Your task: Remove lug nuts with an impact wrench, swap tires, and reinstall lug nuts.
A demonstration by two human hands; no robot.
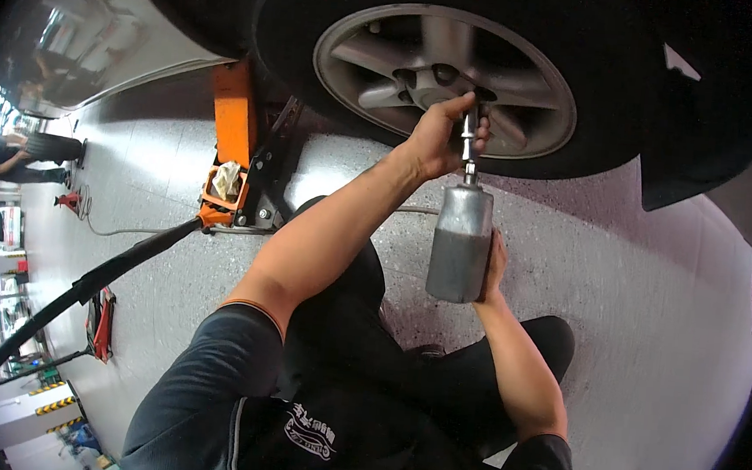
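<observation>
An air impact wrench (461, 242) with a silver and dark grey body is held below the wheel, its nose pointing up at the hub. My right hand (495, 266) grips it from the right side; most of the fingers and the handle are hidden behind the body. A long shiny socket (469, 134) sits on its nose. My left hand (441, 138) is closed around this socket, thumb on top, close to a lug hole. The silver spoked wheel (449, 37) carries a black tire (284, 51). Whether the socket's tip is seated on a nut, I cannot tell.
Left of the wheel stands an orange floor jack (231, 113) with a long black handle (127, 255) reaching toward the lower left. A red jack stand (102, 324) and an air hose (124, 233) lie farther left. Another person (2, 157) handles a tire (54, 148) there.
</observation>
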